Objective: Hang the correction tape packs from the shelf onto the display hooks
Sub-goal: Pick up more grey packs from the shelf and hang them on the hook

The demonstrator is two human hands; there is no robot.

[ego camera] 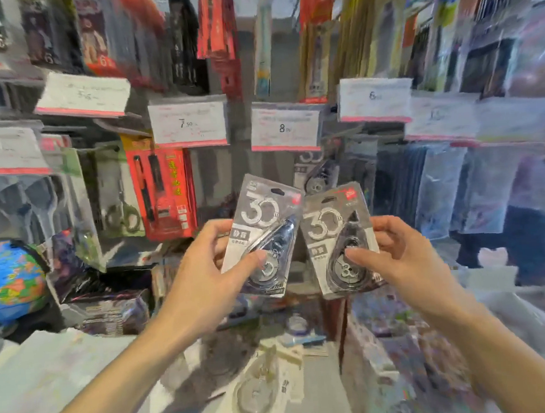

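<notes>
My left hand grips a grey correction tape pack marked "30", tilted to the right. In my right hand is a second, matching pack, tilted slightly left. Both are raised side by side in front of the display. Behind them, under the "8" price tag, more of the same packs hang on a hook. Another correction tape pack lies flat on the shelf below my hands.
Price tags line the hook rows. Red pen packs and scissors hang at left, clear bagged goods at right. A globe stands at far left. Loose stationery litters the shelf.
</notes>
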